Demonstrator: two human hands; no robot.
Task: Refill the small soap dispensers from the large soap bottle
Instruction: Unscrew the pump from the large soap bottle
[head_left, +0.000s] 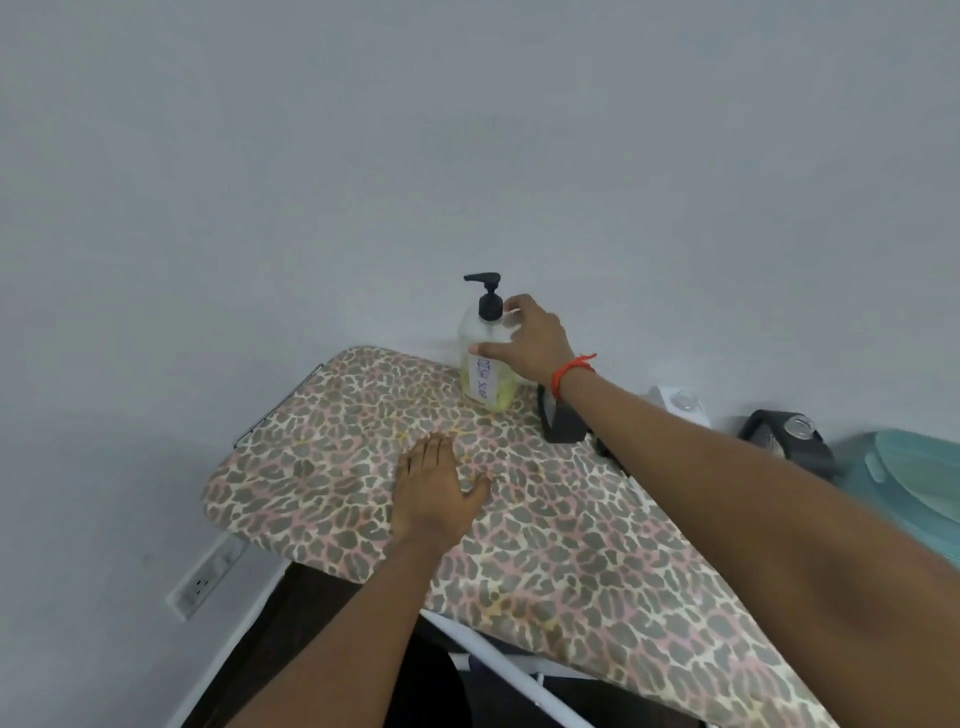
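A clear soap bottle with a black pump top, a handwritten white label and yellow-green liquid low inside stands upright at the far end of the ironing board, close to the wall. My right hand grips the bottle's upper body, thumb on the front and fingers round the back. My left hand rests flat on the board's leopard-print cover, fingers straight, nearer to me and left of the bottle. No small dispenser is plainly in view.
A black holder lies on the board under my right wrist. Beyond the board's right edge sit a white object, a dark grey object and a teal container. A wall socket is low on the left.
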